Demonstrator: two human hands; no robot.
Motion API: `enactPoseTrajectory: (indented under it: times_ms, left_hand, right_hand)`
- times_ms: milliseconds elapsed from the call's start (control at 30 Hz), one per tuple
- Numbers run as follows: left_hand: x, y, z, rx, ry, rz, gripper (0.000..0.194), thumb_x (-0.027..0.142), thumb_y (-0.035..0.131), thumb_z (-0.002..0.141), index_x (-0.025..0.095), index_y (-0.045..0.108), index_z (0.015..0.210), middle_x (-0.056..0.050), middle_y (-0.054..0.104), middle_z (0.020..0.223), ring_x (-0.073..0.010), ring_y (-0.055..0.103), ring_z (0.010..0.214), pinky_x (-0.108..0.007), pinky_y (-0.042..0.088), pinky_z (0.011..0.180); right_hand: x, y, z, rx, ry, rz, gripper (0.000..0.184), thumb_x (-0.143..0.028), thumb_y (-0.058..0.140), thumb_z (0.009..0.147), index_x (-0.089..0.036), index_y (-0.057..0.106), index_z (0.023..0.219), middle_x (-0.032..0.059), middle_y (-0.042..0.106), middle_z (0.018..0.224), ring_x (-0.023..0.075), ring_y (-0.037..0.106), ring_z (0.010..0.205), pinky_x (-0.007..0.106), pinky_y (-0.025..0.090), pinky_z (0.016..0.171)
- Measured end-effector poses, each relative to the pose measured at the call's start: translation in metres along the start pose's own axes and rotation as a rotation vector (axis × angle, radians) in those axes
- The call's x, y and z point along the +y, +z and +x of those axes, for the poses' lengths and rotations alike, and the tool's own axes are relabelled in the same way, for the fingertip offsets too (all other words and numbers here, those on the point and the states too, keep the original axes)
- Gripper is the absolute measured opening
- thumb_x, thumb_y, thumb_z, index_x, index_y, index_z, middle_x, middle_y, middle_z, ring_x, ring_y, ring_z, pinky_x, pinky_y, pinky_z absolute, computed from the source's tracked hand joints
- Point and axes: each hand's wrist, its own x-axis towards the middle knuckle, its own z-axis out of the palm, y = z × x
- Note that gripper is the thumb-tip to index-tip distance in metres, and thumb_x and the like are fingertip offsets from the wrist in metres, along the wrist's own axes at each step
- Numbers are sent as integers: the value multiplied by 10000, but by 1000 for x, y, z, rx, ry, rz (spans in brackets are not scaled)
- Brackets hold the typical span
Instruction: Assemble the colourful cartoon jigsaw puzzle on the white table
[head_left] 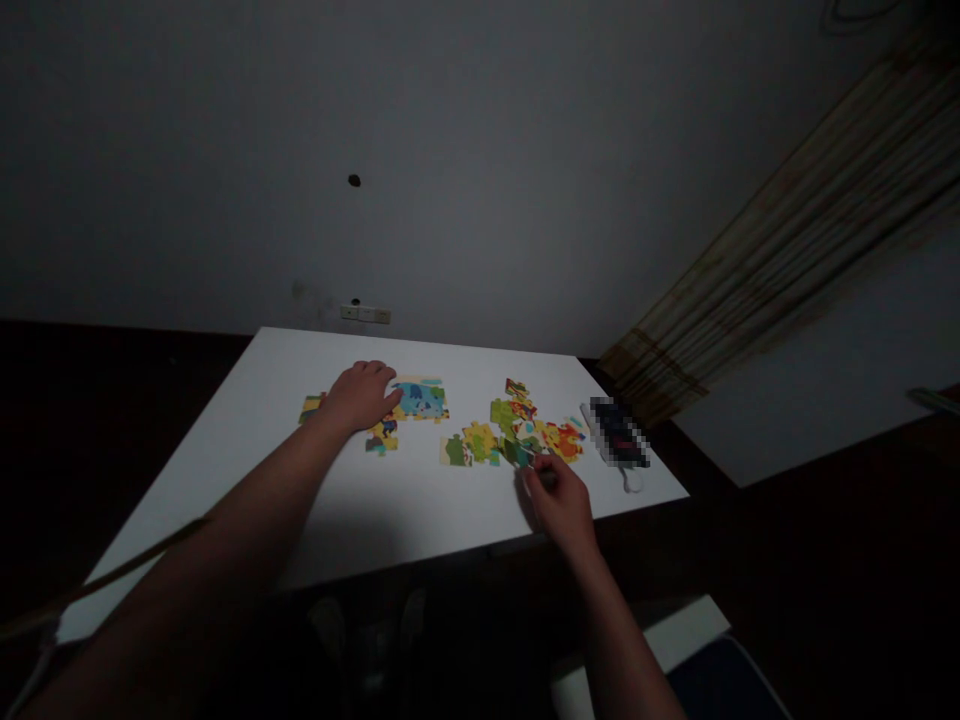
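Observation:
My left hand [364, 395] lies flat on the table with its fingers spread, partly covering some joined jigsaw pieces. A blue elephant-like section of jigsaw [421, 399] sits just beyond its thumb, and yellow pieces [382, 437] show below it. My right hand [561, 500] is closed in a pinch on a dark green puzzle piece [514, 452], at the near edge of a second cluster. That cluster has green-yellow pieces [480, 442] on the left and an orange animal section [562, 440] on the right. The fingertips partly hide the held piece.
The white table [360, 510] stands near a grey wall [465, 200] with sockets [365, 314]. A dark blurred-out item [619, 433] with a white loop lies toward the table's right end. A curtain [750, 240] hangs at right; a white-edged seat [686, 632] is below.

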Motion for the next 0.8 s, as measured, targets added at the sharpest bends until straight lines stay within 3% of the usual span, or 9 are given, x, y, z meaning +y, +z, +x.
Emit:
enactPoseTrajectory:
  times_ms: [67,133,233,333,467,633,800]
  left_hand:
    - [-2,-2,0,21,-14,-1,535,512,492,1103,190,741,1450,-197,700,1562,-412,608,1431,-552,498,1209]
    - [-3,-5,0,50,-37,9,490,490,520,1102,201,767,1411,-190,717,1527,-405,605,1425,-539,504,1200]
    - [-3,-12,0,85,-89,32,406,434,547,1102,233,813,1332,-166,753,1456,-387,627,1386,-515,532,1159]
    - [2,-18,-3,96,-113,26,372,396,533,1112,247,851,1235,-145,792,1376,-373,675,1323,-499,570,1084]
    - [9,-15,-8,74,-136,-27,339,431,597,1096,260,849,1246,-117,818,1331,-340,725,1275,-443,586,1033]
    - [6,-8,-11,75,-89,-17,326,362,602,1096,250,828,1303,-104,805,1399,-315,704,1329,-408,562,1117]
    - [3,-5,-6,99,-140,-16,328,373,611,1102,244,829,1311,-124,802,1402,-333,692,1351,-429,565,1123]
  right_hand:
    - [-6,1,0,7,-35,92,204,-538,656,954,-351,633,877,60,856,1140,384,810,1086,546,643,980]
    - [-17,5,6,-13,-87,164,223,-536,652,973,-333,626,884,54,820,1002,338,796,930,475,644,852]
    - [-45,17,29,-118,-213,193,226,-520,656,997,-296,681,981,32,748,875,263,715,752,370,558,674]
    - [-80,40,66,-291,-374,164,239,-461,653,1024,-256,747,1102,41,770,919,221,705,772,323,523,688]
    - [-115,86,115,-532,-502,151,267,-355,688,1036,-223,794,1244,32,774,897,191,668,759,301,487,712]
    - [-115,138,136,-561,-453,222,290,-267,671,1033,-184,810,1273,32,770,898,180,639,764,289,465,718]
    - [-99,153,128,-580,-472,208,329,-328,676,1050,-202,827,1314,26,779,885,186,635,742,299,443,713]
